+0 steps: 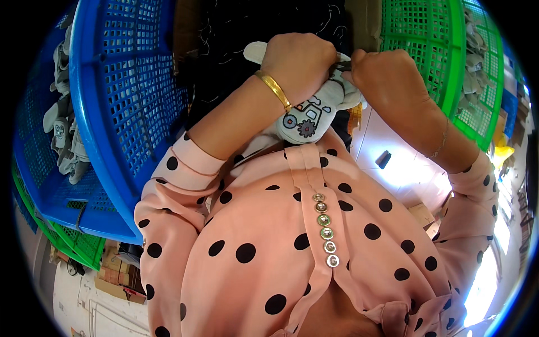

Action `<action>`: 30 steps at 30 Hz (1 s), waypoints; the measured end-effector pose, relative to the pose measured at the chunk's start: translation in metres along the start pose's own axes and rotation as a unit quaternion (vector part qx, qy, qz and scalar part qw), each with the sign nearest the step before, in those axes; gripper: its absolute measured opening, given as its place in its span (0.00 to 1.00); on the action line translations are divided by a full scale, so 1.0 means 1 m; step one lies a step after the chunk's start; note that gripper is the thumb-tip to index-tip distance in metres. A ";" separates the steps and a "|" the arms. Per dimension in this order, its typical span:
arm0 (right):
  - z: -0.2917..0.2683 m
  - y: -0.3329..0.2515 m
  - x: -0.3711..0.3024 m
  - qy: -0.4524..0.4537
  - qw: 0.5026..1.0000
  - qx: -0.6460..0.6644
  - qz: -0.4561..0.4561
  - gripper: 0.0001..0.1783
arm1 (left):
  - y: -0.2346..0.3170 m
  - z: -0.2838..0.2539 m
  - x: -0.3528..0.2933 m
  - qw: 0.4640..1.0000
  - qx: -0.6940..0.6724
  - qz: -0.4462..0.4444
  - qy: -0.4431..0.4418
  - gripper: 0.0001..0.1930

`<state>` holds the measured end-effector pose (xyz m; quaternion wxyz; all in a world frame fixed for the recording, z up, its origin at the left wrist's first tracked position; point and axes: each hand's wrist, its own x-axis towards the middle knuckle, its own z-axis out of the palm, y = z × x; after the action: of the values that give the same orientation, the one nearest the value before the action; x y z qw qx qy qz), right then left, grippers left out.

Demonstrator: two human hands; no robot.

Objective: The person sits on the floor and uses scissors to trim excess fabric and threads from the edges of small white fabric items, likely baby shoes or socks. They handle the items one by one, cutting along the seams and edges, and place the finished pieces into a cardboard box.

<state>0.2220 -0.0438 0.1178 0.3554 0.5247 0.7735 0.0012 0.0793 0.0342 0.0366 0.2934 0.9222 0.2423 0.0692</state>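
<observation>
A pale grey-white plush toy with a tractor and a dark gear stitched on it lies close in front of my body. My left hand, with a gold bangle at the wrist, is closed over its upper part. One rounded pale end pokes out past those knuckles. Opposite it, my right hand is closed with thumb and fingers pinching the toy's other side. Between the two hands shows a small dark grey piece. The fingertips are largely hidden, so its exact nature cannot be made out.
A blue plastic basket rises at the left, with similar pale plush pieces beyond its rim. Green baskets stand at the right. Dark cloth strewn with thread ends lies ahead. A small black object rests on the bright floor.
</observation>
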 end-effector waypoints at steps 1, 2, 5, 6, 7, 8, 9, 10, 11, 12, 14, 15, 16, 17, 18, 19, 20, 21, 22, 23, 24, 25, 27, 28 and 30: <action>0.002 0.000 0.001 0.004 1.000 -0.002 -0.005 0.07 | -0.002 0.000 0.002 1.000 -0.011 -0.001 -0.006 0.05; 0.003 0.000 0.002 0.008 1.000 -0.004 -0.010 0.07 | -0.004 -0.002 0.002 1.000 -0.016 0.004 -0.012 0.05; -0.001 0.001 0.005 -0.001 0.999 -0.018 -0.027 0.05 | -0.011 -0.006 0.004 0.998 -0.046 0.010 -0.038 0.08; -0.002 0.000 0.006 -0.010 0.999 -0.024 -0.027 0.04 | -0.014 -0.007 0.004 0.997 -0.065 0.001 -0.051 0.08; -0.004 0.000 0.008 -0.019 0.999 -0.029 -0.028 0.04 | -0.016 -0.008 0.004 0.994 -0.085 -0.008 -0.064 0.09; -0.005 0.000 0.009 -0.029 0.999 -0.035 -0.028 0.04 | -0.017 -0.009 0.003 0.993 -0.091 -0.011 -0.073 0.09; -0.005 -0.001 0.009 -0.020 0.998 -0.041 -0.032 0.03 | -0.018 -0.009 0.003 0.992 -0.097 -0.014 -0.080 0.09; -0.005 -0.001 0.009 -0.010 0.998 -0.047 -0.036 0.03 | -0.018 -0.010 0.003 0.991 -0.104 -0.018 -0.088 0.10; -0.004 -0.001 0.009 -0.001 0.998 -0.053 -0.039 0.03 | -0.018 -0.012 0.003 0.990 -0.107 -0.014 -0.094 0.10; -0.003 -0.002 0.009 0.001 0.998 -0.054 -0.045 0.03 | -0.018 -0.013 0.003 0.989 -0.110 -0.010 -0.100 0.10; 0.000 -0.001 0.011 0.004 0.997 -0.055 -0.056 0.03 | -0.019 -0.015 0.002 0.988 -0.113 -0.003 -0.107 0.10; 0.000 0.000 0.011 0.001 0.997 -0.043 -0.059 0.02 | -0.020 -0.016 0.002 0.988 -0.114 0.001 -0.109 0.10; -0.001 0.001 0.011 -0.002 0.998 -0.032 -0.062 0.02 | -0.021 -0.016 0.001 0.987 -0.114 0.006 -0.111 0.09; -0.002 0.003 0.010 -0.006 0.998 -0.021 -0.065 0.02 | -0.022 -0.017 -0.001 0.984 -0.132 0.012 -0.118 0.09; -0.003 0.006 0.007 0.031 0.997 0.011 -0.069 0.04 | -0.026 -0.019 -0.003 0.981 -0.149 0.019 -0.124 0.09; -0.004 0.008 0.002 0.068 0.994 0.043 -0.074 0.07 | -0.029 -0.021 -0.005 0.977 -0.167 0.026 -0.130 0.09; -0.006 0.009 -0.001 0.105 0.989 0.075 -0.078 0.10 | -0.033 -0.022 -0.009 0.959 -0.267 -0.003 -0.099 0.09; -0.009 0.007 -0.004 0.085 0.988 0.116 -0.051 0.12 | -0.034 -0.026 -0.015 0.929 -0.362 -0.032 -0.068 0.10; -0.011 0.004 -0.006 0.065 0.985 0.157 -0.024 0.14 | -0.034 -0.032 -0.020 0.888 -0.453 -0.062 -0.037 0.10; -0.011 0.003 -0.007 0.045 0.979 0.198 0.002 0.17 | -0.038 -0.043 -0.024 0.847 -0.512 -0.131 -0.055 0.12; -0.003 0.001 -0.007 0.069 0.970 0.231 0.019 0.22 | -0.046 -0.044 -0.024 0.829 -0.551 -0.088 0.041 0.12; 0.003 0.001 -0.009 0.084 0.956 0.278 0.035 0.23 | -0.050 -0.046 -0.022 0.800 -0.583 -0.044 0.137 0.12; 0.014 0.001 -0.011 0.114 0.920 0.371 0.063 0.26 | -0.047 -0.059 -0.021 0.777 -0.535 -0.182 0.277 0.04; 0.018 0.001 -0.010 0.082 0.890 0.441 0.082 0.26 | -0.045 -0.061 -0.023 0.857 -0.359 -0.149 0.339 0.11; 0.028 -0.005 -0.015 0.029 0.829 0.547 0.115 0.26 | -0.045 -0.064 -0.029 0.926 -0.060 -0.082 0.364 0.18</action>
<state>0.2366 -0.0684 0.1036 -0.0148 0.7179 0.5917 -0.3666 0.0185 0.0843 0.0636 0.2443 0.7908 0.4031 0.3905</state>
